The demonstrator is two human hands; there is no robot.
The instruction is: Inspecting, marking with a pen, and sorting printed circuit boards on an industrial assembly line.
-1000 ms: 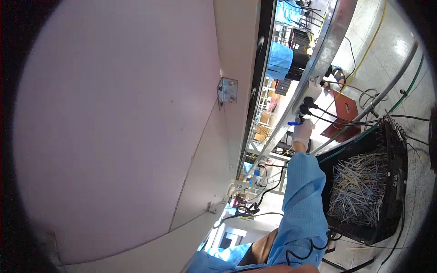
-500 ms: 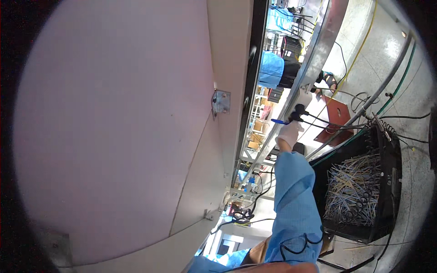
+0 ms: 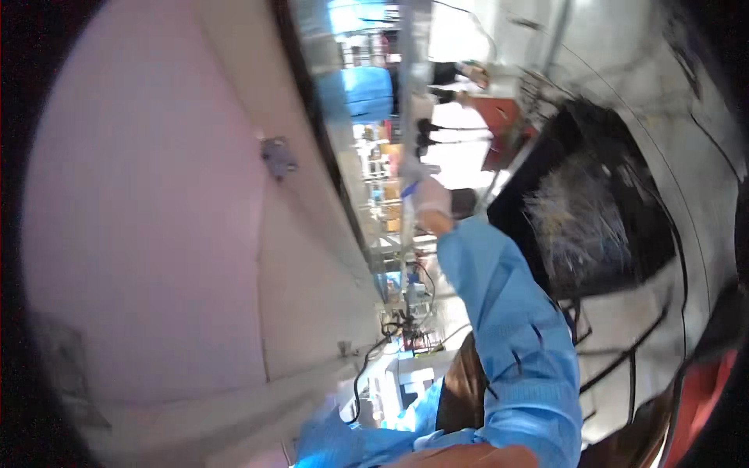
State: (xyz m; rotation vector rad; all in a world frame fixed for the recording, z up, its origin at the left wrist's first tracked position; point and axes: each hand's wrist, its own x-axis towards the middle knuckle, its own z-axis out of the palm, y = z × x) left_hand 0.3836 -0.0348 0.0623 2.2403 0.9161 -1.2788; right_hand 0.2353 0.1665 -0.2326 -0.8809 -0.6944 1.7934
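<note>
My right hand (image 3: 431,196), in a pale glove with a bare wrist and a blue sleeve (image 3: 499,288), is stretched out toward the metal rail of a frame (image 3: 406,93). Its fingers are closed, and a slim blue pen-like thing (image 3: 409,189) pokes out on their left side. Blur hides the finger details. Just beyond the hand, black plugs (image 3: 424,132) with cords sit at a white socket block on the rail. Blue cloth (image 3: 331,437) shows at the lower edge, but no left hand can be made out there.
A large pale panel (image 3: 148,210) with a metal bracket (image 3: 278,157) fills the left side. To the right, a black bin (image 3: 659,242) holds many thin sticks (image 3: 577,218). A reddish-brown box (image 3: 499,129) stands beyond it. Cables cross the floor; people in blue are farther off.
The whole view has swung and blurred, so the panel, rail and bin appear farther left. My right hand has drawn back from the black plugs, the blue thing still in its fingers.
</note>
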